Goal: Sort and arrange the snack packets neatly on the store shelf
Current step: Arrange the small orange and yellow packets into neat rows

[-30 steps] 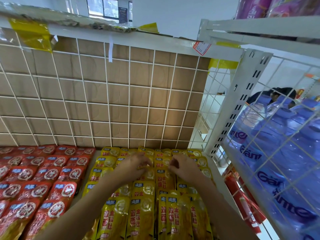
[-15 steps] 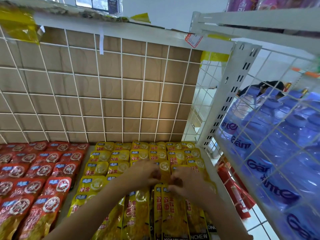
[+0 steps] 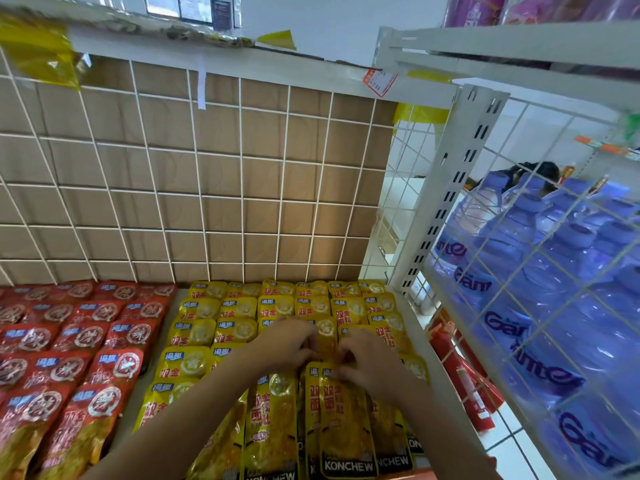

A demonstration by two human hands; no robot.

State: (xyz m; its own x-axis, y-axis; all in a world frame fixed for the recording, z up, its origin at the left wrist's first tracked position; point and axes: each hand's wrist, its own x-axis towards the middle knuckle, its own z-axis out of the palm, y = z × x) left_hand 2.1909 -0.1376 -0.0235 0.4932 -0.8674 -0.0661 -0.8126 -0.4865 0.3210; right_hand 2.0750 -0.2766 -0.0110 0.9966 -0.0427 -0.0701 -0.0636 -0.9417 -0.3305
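Observation:
Several yellow snack packets (image 3: 239, 308) lie in overlapping rows on the right part of the shelf. Red snack packets (image 3: 86, 337) fill the left part. Both my hands are on the yellow rows near the middle. My left hand (image 3: 287, 342) has its fingers curled onto the top edges of packets in a middle column. My right hand (image 3: 367, 360) pinches the top of a front yellow packet (image 3: 341, 417) that stands nearest me. The fingertips of the two hands nearly meet.
A white wire grid (image 3: 207, 174) backed by brown board closes the rear. A white slotted upright (image 3: 450, 188) and side mesh bound the right, with packs of blue water bottles (image 3: 540, 271) behind. Red packets (image 3: 464, 375) hang lower right.
Both hands have drawn back from the rear yellow rows toward me, onto the front packets. The view has tilted down a little.

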